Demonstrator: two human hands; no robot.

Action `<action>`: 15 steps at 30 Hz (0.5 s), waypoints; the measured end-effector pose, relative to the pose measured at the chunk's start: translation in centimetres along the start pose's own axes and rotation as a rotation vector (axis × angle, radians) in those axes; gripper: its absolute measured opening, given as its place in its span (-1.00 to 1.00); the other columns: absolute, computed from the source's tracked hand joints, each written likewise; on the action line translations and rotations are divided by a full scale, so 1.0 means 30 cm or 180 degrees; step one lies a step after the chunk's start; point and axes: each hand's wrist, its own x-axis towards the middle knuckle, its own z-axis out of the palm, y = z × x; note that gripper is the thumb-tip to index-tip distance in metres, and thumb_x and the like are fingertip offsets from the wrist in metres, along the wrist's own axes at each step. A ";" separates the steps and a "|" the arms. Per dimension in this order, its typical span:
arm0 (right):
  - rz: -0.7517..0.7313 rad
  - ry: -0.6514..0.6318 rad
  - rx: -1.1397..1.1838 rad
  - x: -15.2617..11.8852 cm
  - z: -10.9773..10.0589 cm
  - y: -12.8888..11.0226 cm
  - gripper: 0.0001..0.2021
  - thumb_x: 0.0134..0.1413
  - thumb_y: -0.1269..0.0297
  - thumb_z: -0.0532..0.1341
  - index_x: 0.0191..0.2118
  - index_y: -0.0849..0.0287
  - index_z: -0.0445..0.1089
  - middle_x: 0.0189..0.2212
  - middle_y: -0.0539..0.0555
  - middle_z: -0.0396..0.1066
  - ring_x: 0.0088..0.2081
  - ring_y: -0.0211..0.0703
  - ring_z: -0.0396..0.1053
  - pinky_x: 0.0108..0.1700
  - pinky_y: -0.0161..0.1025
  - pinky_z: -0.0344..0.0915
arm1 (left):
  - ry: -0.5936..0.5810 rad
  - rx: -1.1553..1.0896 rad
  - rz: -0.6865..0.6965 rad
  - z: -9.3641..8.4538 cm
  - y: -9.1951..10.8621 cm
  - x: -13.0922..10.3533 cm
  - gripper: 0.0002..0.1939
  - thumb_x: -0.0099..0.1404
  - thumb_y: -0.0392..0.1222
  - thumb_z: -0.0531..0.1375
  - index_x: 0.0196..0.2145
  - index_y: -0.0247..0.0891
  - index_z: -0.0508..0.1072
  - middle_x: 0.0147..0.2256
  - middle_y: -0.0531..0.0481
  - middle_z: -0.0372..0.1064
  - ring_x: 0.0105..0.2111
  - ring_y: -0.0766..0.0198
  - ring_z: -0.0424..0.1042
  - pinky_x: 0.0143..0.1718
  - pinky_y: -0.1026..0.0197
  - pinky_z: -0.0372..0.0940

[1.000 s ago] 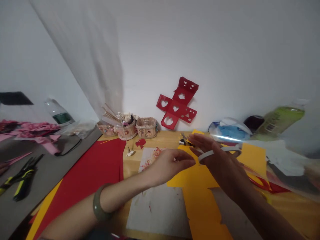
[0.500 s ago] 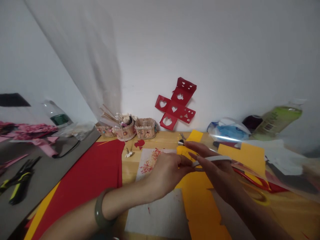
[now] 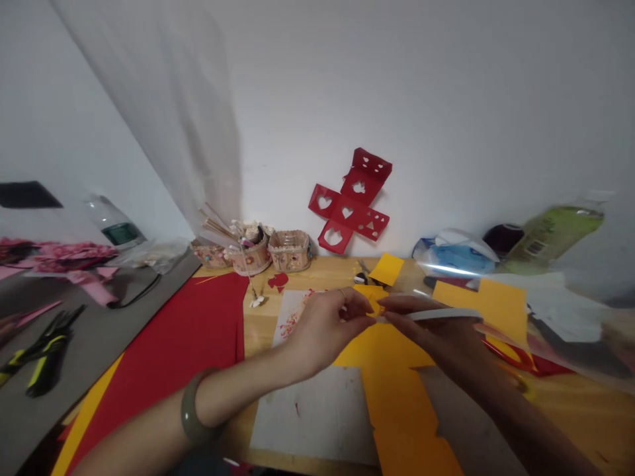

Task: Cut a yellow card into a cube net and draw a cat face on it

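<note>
My right hand (image 3: 430, 328) holds a white tape roll (image 3: 449, 315), seen almost edge-on, above a large yellow paper sheet (image 3: 397, 390) on the wooden table (image 3: 258, 330). My left hand (image 3: 330, 322), with a green bangle (image 3: 191, 410) on its wrist, pinches at the near end of the roll where the two hands meet. Whether it grips a tape end is too small to tell.
A red sheet (image 3: 183, 344) lies left, a white sheet (image 3: 317, 413) under my arms. Small woven baskets (image 3: 258, 254) with sticks stand at the back, a red cut-out (image 3: 350, 211) on the wall. Pliers (image 3: 37, 350) lie far left, red scissors (image 3: 510, 357) and bottles right.
The tape roll has tipped from a visible ring to nearly edge-on. My left hand has closed in on its near end, and both hands have shifted slightly forward.
</note>
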 end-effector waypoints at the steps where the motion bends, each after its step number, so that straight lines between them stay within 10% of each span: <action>1: 0.0031 -0.0008 -0.0055 0.002 -0.008 0.008 -0.71 -0.16 0.00 0.30 -0.36 0.09 0.51 -0.34 0.10 0.50 -0.28 -0.04 0.44 -0.28 -0.16 0.40 | -0.0069 0.0000 -0.0001 -0.010 -0.003 0.000 -0.94 0.12 -0.27 0.25 -0.41 -0.28 0.44 -0.45 0.08 0.43 -0.45 0.38 0.37 -0.41 0.34 0.24; 8: 0.0010 0.0032 -0.0395 -0.005 -0.038 0.097 -0.75 -0.08 0.01 0.25 -0.40 0.09 0.45 -0.42 0.04 0.48 -0.34 -0.10 0.44 -0.28 -0.17 0.39 | -0.1180 0.1585 0.1180 -0.080 -0.147 0.021 -0.84 0.28 -0.28 0.10 -0.20 -0.35 0.41 -0.22 -0.11 0.47 -0.24 0.28 0.44 -0.21 0.26 0.34; 15: -0.1441 -0.0026 -0.2401 -0.151 0.072 0.225 -0.79 0.09 0.31 0.05 -0.25 0.15 0.42 -0.28 0.17 0.46 -0.31 -0.05 0.46 -0.41 -0.18 0.44 | -0.1845 0.2225 0.1823 -0.084 -0.299 0.062 -0.62 0.31 -0.45 -0.07 0.03 -0.35 0.33 0.08 -0.15 0.28 0.17 0.12 0.12 0.14 0.01 0.07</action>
